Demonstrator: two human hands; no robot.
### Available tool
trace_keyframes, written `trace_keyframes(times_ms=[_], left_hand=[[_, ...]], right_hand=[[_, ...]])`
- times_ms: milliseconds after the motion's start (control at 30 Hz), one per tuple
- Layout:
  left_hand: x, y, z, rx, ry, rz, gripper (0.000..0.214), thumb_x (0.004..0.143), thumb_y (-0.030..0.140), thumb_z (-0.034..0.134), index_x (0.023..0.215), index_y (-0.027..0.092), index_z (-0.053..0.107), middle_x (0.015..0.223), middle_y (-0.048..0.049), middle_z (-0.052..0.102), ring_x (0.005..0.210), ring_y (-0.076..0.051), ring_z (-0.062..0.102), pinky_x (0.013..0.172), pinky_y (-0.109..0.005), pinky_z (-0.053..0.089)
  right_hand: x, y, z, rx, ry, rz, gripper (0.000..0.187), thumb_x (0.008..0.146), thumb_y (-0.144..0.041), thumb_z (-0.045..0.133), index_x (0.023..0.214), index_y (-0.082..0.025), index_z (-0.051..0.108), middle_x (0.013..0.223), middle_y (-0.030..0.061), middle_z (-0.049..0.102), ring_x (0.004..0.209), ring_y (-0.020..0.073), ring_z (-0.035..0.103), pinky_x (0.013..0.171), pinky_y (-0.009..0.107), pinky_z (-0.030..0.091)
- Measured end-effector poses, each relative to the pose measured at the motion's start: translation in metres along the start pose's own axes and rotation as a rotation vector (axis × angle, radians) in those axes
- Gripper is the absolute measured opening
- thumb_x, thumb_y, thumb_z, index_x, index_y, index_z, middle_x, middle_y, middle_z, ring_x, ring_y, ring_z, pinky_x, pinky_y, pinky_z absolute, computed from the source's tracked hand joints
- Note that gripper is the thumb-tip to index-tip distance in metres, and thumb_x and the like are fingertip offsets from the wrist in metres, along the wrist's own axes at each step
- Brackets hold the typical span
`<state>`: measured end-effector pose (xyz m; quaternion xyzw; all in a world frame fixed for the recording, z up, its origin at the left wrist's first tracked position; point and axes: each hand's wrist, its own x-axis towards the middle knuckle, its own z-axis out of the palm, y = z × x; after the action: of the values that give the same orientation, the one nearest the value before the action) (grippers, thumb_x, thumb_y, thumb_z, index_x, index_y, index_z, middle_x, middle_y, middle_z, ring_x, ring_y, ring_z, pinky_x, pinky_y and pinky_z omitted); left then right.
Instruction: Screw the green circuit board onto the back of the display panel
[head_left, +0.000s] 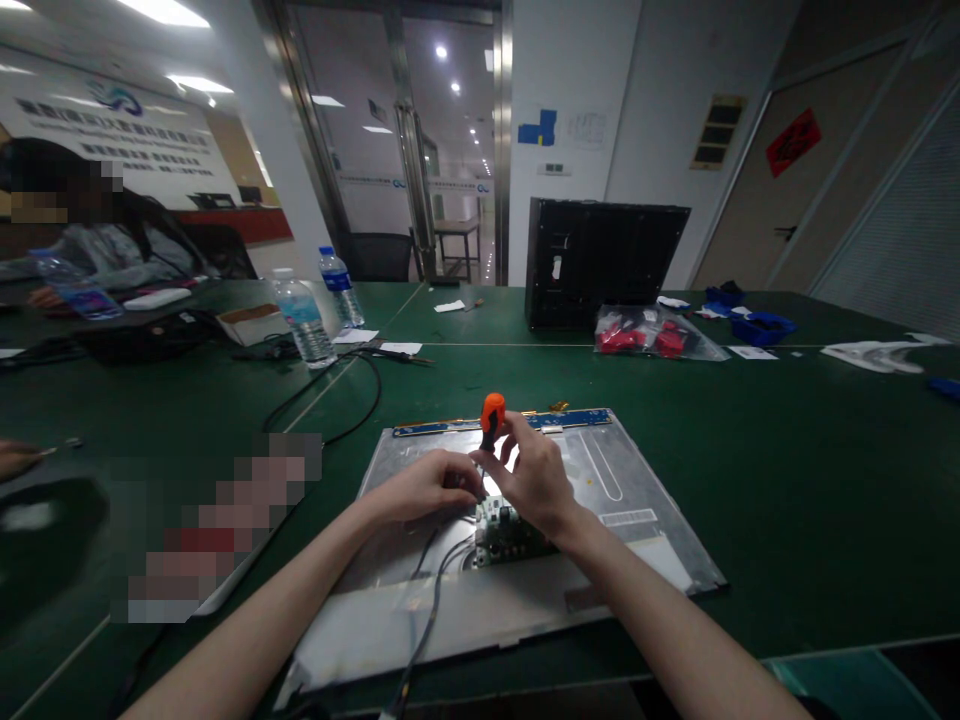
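Observation:
A silver display panel (637, 500) lies face down on the green table in front of me. A small green circuit board (504, 532) sits on its middle, with wires running toward me. My right hand (536, 478) is wrapped round an orange-handled screwdriver (492, 415) held upright over the board. My left hand (427, 485) is closed beside the screwdriver's shaft, fingertips pinched near the tip; what they hold is hidden.
Two water bottles (304, 318) and black cables (352, 395) lie at the left back. A black monitor (600, 262) stands behind, next to a plastic bag with red parts (652, 335) and blue trays (761, 327). Another person sits at the far left.

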<state>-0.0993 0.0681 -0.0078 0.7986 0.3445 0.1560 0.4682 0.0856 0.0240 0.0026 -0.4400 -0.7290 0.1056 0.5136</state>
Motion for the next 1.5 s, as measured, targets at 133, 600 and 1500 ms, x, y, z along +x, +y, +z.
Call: trace_keyframes(times_ms=[133,600,1500], left_hand=[[0.000,-0.004,-0.002,0.053,0.038,0.001,0.014,0.073,0.025,0.067,0.082,0.015,0.070,0.083,-0.0041,0.069,0.074,-0.019,0.062,0.068,-0.028,0.048],[0.003,-0.009,-0.004,0.458,0.354,0.039,0.010,0.081,0.018,0.060,0.087,0.018,0.068,0.084,-0.0032,0.069,0.081,-0.020,0.061,0.073,-0.028,0.045],[-0.001,-0.001,0.004,0.174,0.051,0.127,0.012,0.080,0.024,0.063,0.082,0.014,0.069,0.075,-0.0011,0.068,0.070,-0.017,0.058,0.067,-0.025,0.044]], right_hand=[[0.000,0.002,0.000,0.004,0.042,-0.010,0.020,0.085,-0.029,0.063,0.101,-0.021,0.053,0.080,0.0003,0.069,0.057,0.0137,0.063,0.052,0.023,0.043],[0.000,0.007,0.001,-0.091,0.088,-0.022,0.023,0.084,-0.028,0.064,0.104,-0.020,0.056,0.072,-0.0010,0.066,0.053,0.0141,0.060,0.054,0.024,0.043],[0.000,-0.001,-0.005,-0.143,-0.053,0.058,0.011,0.078,-0.027,0.061,0.084,-0.021,0.054,0.059,-0.0022,0.060,0.049,0.0163,0.057,0.050,0.024,0.035]])
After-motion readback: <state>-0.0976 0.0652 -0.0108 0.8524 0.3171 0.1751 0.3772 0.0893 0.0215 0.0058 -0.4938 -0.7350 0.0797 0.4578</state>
